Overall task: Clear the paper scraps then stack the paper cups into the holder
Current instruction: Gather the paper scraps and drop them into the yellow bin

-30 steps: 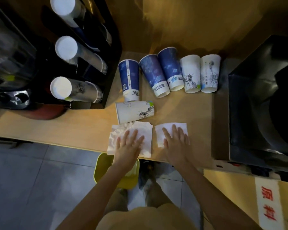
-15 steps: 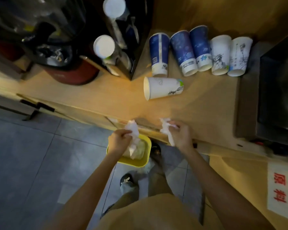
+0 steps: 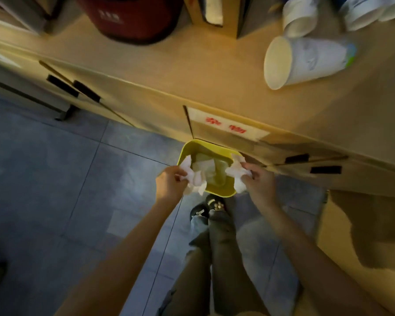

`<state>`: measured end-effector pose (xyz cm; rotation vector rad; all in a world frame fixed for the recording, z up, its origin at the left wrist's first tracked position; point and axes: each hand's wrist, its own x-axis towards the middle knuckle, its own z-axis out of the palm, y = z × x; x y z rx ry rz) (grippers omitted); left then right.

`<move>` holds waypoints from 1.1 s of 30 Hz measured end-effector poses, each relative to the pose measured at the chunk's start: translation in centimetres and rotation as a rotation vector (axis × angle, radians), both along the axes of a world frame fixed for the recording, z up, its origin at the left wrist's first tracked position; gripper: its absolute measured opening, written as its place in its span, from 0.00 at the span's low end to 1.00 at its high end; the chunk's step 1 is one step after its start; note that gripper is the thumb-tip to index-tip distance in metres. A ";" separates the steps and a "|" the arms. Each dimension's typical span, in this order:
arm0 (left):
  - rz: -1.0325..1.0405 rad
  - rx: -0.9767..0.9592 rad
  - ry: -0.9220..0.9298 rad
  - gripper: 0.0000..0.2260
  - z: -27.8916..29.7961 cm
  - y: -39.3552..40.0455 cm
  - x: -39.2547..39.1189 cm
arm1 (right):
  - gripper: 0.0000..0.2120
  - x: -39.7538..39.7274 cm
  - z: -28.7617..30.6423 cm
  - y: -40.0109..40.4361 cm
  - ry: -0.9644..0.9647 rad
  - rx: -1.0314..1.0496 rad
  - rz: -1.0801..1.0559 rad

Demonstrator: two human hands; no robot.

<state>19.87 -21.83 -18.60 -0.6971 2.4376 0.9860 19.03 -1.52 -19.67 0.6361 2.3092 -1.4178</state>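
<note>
My left hand (image 3: 170,182) grips a crumpled white paper scrap (image 3: 193,176) over the left rim of a yellow bin (image 3: 219,192) on the floor. My right hand (image 3: 259,181) holds a second crumpled scrap (image 3: 236,173) over the bin's right rim. More white paper lies inside the bin. A white paper cup (image 3: 306,61) lies on its side on the wooden counter (image 3: 192,69), mouth facing left. Other cups (image 3: 300,15) stand upside down at the top edge, partly cut off. The cup holder is out of view.
A dark red round container (image 3: 132,17) stands on the counter at the top left. Cabinet doors with black handles (image 3: 325,169) and a red-lettered label (image 3: 226,127) face me. Grey floor tiles (image 3: 55,190) spread to the left; my legs and shoes (image 3: 205,208) are below the bin.
Both hands swept the paper scraps off the counter, crumpled them and lowered them to the yellow bin. The view tilted down, so most cups and the holder left the frame.
</note>
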 end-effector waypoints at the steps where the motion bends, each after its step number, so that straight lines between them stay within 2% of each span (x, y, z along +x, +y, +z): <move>1: -0.002 -0.014 -0.023 0.07 -1.5 0.0 0.1 | 0.15 0.1 -1.7 -0.1 -0.017 0.011 -0.002; 6: -0.072 -0.091 -0.032 0.07 -9.8 1.1 -0.2 | 0.11 0.1 -10.3 0.1 -0.011 0.084 0.057; 14: -0.124 0.030 0.005 0.11 -23.3 4.2 -1.9 | 0.12 -0.8 -23.8 0.5 -0.077 0.191 0.208; 19: -0.318 0.034 -0.207 0.15 -29.1 5.4 -2.6 | 0.13 -1.2 -30.4 0.1 -0.175 0.277 0.377; 23: -0.376 -0.014 -0.375 0.17 -32.2 5.8 -3.3 | 0.14 -1.9 -32.7 -1.1 -0.260 0.295 0.562; 27: -0.474 -0.004 -0.414 0.22 -32.6 5.6 -3.5 | 0.16 -2.6 -33.7 -1.8 -0.333 0.266 0.626; 30: -0.470 0.028 -0.425 0.22 -31.8 4.8 -3.6 | 0.19 -3.1 -31.9 -1.7 -0.317 0.234 0.603; 33: -0.438 0.040 -0.415 0.23 -29.2 4.3 -3.7 | 0.16 -3.5 -29.0 -1.5 -0.302 0.232 0.612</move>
